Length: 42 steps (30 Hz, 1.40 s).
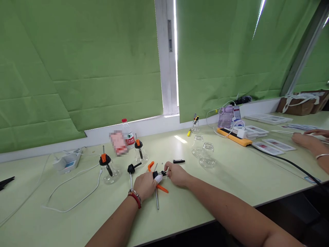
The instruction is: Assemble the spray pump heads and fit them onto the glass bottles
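My left hand (pixel 144 185) is closed around a small black part with thin metal rods (pixel 155 174), its thumb wrapped in white. At the part's right end, the fingers of my right hand (pixel 177 174) are pinched together against it. Beneath the hands lie orange curved handles (pixel 162 188) and a metal rod (pixel 157 200). A black knob-shaped piece with a metal shaft (pixel 131 168) rests left of them. Just beyond my right hand is a black bristled strip (pixel 179 161). Two clear jars with black-and-orange tops (pixel 110 175) stand to the left.
Two open clear jars (pixel 207 161) stand right of centre. Behind are a water bottle (pixel 130 139) and a small jar of tools (pixel 195 127). An orange power strip (pixel 232 136) trails a black cable. At far right, another person's hands (pixel 304 140) are over papers. White cables (pixel 69 210) cross the left side.
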Motion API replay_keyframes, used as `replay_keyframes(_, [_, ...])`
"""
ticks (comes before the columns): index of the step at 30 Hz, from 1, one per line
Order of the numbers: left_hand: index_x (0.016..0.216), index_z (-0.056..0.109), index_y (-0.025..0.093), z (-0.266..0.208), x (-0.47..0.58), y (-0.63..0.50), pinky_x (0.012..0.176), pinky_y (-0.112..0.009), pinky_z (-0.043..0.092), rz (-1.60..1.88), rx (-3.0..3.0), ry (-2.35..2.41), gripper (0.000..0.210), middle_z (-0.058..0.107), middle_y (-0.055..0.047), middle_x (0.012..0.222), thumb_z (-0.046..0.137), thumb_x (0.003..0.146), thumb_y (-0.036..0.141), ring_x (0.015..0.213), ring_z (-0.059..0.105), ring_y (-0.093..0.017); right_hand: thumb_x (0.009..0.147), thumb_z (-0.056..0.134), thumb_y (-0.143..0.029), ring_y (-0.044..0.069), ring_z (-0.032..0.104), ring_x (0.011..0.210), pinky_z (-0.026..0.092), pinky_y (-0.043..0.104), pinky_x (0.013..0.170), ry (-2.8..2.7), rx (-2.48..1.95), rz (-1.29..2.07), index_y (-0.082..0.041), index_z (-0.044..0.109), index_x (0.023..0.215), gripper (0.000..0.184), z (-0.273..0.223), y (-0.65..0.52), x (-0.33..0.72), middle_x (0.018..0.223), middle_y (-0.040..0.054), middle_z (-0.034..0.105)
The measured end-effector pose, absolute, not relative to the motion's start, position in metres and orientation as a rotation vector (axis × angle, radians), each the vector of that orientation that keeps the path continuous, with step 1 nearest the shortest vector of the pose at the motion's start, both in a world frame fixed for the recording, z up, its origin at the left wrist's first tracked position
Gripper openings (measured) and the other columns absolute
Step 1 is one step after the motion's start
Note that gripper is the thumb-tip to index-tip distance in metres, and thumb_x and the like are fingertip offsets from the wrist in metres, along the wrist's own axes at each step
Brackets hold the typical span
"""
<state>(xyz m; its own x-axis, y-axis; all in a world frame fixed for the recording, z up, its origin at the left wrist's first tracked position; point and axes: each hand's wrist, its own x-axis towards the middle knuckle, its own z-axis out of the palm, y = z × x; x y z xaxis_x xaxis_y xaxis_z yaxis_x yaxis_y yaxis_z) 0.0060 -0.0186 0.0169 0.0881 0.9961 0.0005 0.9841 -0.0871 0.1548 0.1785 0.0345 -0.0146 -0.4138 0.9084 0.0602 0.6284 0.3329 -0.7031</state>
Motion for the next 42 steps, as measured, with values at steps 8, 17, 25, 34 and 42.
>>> replay_keyframes(8, [0.078, 0.062, 0.019, 0.0197, 0.0082, -0.0204, 0.058, -0.030, 0.037, 0.164, 2.213, 2.055, 0.061, 0.068, -0.010, 0.079, 0.022, 0.083, 0.064, 0.074, 0.064, -0.027, 0.081, 0.047, -0.010, 0.011, 0.043, 0.059, 0.025, 0.022, 0.056, -2.159, -1.348, 0.847, -0.020, 0.056, 0.094, 0.019, -0.0116, 0.0321, 0.1796, 0.064, -0.0023, 0.051])
replay_keyframes(17, [0.080, 0.062, 0.020, 0.0208, 0.0089, -0.0209, 0.060, -0.031, 0.039, 0.159, 2.214, 2.051, 0.056, 0.068, -0.011, 0.082, 0.024, 0.085, 0.060, 0.076, 0.064, -0.027, 0.079, 0.049, -0.009, 0.011, 0.042, 0.060, 0.026, 0.022, 0.056, -2.157, -1.360, 0.852, -0.020, 0.057, 0.097, 0.022, -0.0065, 0.0307, 0.1811, 0.064, -0.0027, 0.049])
replay_keyframes(25, [0.081, 0.062, 0.020, 0.0162, 0.0069, -0.0179, 0.057, -0.031, 0.037, 0.158, 2.220, 2.061, 0.059, 0.068, -0.011, 0.081, 0.021, 0.084, 0.063, 0.072, 0.063, -0.027, 0.079, 0.048, -0.008, 0.011, 0.044, 0.059, 0.028, 0.022, 0.057, -2.182, -1.377, 0.826, -0.019, 0.061, 0.093, 0.022, -0.0075, 0.0327, 0.1806, 0.064, -0.0011, 0.052])
replay_keyframes(34, [0.083, 0.063, 0.019, 0.0167, 0.0077, -0.0167, 0.056, -0.031, 0.036, 0.145, 2.232, 2.047, 0.062, 0.068, -0.012, 0.082, 0.020, 0.084, 0.063, 0.073, 0.063, -0.027, 0.080, 0.051, -0.010, 0.013, 0.045, 0.064, 0.026, 0.023, 0.057, -2.207, -1.428, 0.764, -0.019, 0.062, 0.097, 0.022, -0.0050, 0.0319, 0.1771, 0.072, 0.0022, 0.056])
replay_keyframes(42, [0.077, 0.060, 0.021, 0.0146, 0.0065, -0.0152, 0.053, -0.031, 0.033, 0.154, 2.250, 2.028, 0.059, 0.067, -0.009, 0.080, 0.019, 0.084, 0.063, 0.069, 0.062, -0.026, 0.081, 0.049, -0.009, 0.012, 0.045, 0.063, 0.025, 0.022, 0.056, -2.209, -1.416, 0.758, -0.022, 0.054, 0.102, 0.025, -0.0048, 0.0290, 0.1784, 0.071, -0.0008, 0.055])
